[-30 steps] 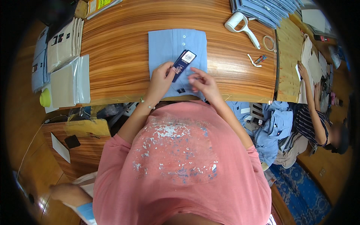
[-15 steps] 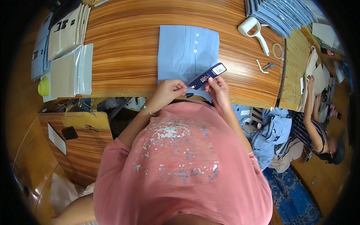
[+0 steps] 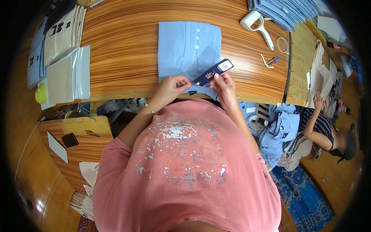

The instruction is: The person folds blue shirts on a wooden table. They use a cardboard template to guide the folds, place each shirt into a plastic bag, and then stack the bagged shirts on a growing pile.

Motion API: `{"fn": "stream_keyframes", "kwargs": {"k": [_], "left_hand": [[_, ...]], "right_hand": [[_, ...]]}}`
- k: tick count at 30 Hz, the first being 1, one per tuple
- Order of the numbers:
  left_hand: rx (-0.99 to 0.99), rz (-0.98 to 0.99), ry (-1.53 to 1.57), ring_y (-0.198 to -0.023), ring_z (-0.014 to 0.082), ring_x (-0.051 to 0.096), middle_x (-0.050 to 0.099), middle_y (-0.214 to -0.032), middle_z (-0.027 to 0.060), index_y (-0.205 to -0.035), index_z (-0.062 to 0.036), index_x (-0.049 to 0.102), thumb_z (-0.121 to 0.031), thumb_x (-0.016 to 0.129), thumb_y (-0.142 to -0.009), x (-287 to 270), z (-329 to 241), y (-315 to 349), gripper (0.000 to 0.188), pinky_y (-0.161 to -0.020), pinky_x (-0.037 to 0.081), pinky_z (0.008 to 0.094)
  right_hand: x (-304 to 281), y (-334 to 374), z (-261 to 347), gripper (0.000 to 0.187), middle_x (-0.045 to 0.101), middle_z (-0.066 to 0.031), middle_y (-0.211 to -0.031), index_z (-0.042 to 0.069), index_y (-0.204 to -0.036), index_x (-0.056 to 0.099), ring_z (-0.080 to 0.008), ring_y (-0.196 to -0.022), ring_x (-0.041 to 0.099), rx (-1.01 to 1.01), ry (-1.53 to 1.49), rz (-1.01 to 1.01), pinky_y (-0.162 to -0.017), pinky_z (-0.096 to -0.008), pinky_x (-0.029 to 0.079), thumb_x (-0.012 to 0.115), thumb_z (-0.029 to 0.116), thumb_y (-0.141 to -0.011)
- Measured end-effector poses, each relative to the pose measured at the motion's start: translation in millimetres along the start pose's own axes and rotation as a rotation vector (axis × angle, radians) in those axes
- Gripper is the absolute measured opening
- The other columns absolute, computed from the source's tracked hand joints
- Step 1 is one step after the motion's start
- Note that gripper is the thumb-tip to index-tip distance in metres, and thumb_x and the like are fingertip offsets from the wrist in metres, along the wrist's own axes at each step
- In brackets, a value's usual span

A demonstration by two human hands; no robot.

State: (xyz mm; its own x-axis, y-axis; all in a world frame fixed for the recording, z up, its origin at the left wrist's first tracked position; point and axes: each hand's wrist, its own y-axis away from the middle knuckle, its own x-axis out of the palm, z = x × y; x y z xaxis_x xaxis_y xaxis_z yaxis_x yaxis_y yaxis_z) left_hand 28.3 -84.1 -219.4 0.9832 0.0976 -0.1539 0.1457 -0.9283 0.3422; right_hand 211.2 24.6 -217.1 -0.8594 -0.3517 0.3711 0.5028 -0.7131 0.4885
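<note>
A folded light blue shirt (image 3: 176, 48) with a row of white buttons lies flat on the table in front of me. Over its near right corner, my right hand (image 3: 225, 87) pinches a long navy hang tag (image 3: 208, 74) with a white label at its upper end. My left hand (image 3: 172, 88) is closed, fingertips together, just left of the tag's lower end. Whatever those fingertips hold, perhaps a thin string, is too fine to make out. A small black piece (image 3: 193, 92) hangs at the shirt's near edge, between my hands.
Far right are a stack of blue packed shirts (image 3: 286, 11), a white lint roller (image 3: 257, 27), a tape ring (image 3: 282, 45) and small snips (image 3: 273, 60). Beige packed garments (image 3: 63, 38) and clear bags (image 3: 84, 73) stand left. A co-worker (image 3: 320, 123) handles cloth at the right.
My view has shifted slightly. My left fingertips have drawn a little away from the tag's lower end, and the tag stays in my right hand. Another person's arm at lower left has gone from view.
</note>
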Motion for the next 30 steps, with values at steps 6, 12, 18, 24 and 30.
{"fn": "stream_keyframes", "kwargs": {"k": [6,12,18,24,30], "left_hand": [[0.086,-0.185,-0.050,-0.075,0.0117,0.055,0.063,-0.088,0.0048,-0.092,-0.0011,0.063,-0.009,0.063,-0.083,0.1,-15.2,5.1,0.012,-0.066,0.045,0.0267],[0.617,0.087,-0.645,-0.089,0.0205,0.051,0.055,-0.093,0.0018,-0.103,-0.0106,0.063,-0.013,0.065,-0.077,-0.7,7.5,4.8,0.026,-0.082,0.041,0.0341],[0.654,0.073,-0.825,-0.097,0.0197,0.047,0.052,-0.102,0.0019,-0.115,-0.0195,0.061,-0.015,0.063,-0.078,4.1,30.9,7.2,0.037,-0.085,0.038,0.0337],[0.681,-0.047,-0.705,-0.099,0.0232,0.049,0.054,-0.108,0.0059,-0.116,-0.0171,0.060,-0.017,0.063,-0.080,-25.9,12.2,20.7,0.037,-0.089,0.038,0.0358],[0.074,-1.265,-0.796,-0.115,0.0296,0.044,0.051,-0.120,0.0153,-0.112,-0.0167,0.063,-0.024,0.069,-0.076,-242.9,66.2,71.5,0.038,-0.099,0.034,0.0421]], "right_hand": [[0.5,-9.5,14.9,0.009,0.058,-0.0007,-0.073,0.003,-0.096,0.057,-0.0068,-0.062,0.051,-0.024,0.185,-0.060,-0.057,-0.0204,0.042,0.058,0.007,-0.088],[1.5,-56.3,27.5,0.036,0.057,-0.0015,-0.069,-0.001,-0.114,0.048,-0.0053,-0.052,0.048,-0.252,0.556,-0.038,-0.045,-0.0198,0.038,0.063,0.000,-0.081],[11.0,-79.2,18.2,0.044,0.056,-0.0057,-0.066,-0.001,-0.118,0.053,-0.0108,-0.053,0.050,-0.345,0.820,-0.085,-0.047,-0.0257,0.041,0.068,0.004,-0.077],[9.3,-80.7,10.7,0.050,0.056,-0.0077,-0.063,0.003,-0.121,0.053,-0.0145,-0.056,0.052,-0.438,1.031,-0.135,-0.052,-0.0306,0.043,0.069,0.004,-0.074],[18.3,-75.5,28.4,0.058,0.059,-0.0063,-0.066,0.009,-0.131,0.046,-0.0139,-0.052,0.054,-0.527,1.081,-0.187,-0.047,-0.0259,0.043,0.068,0.006,-0.078]]}}
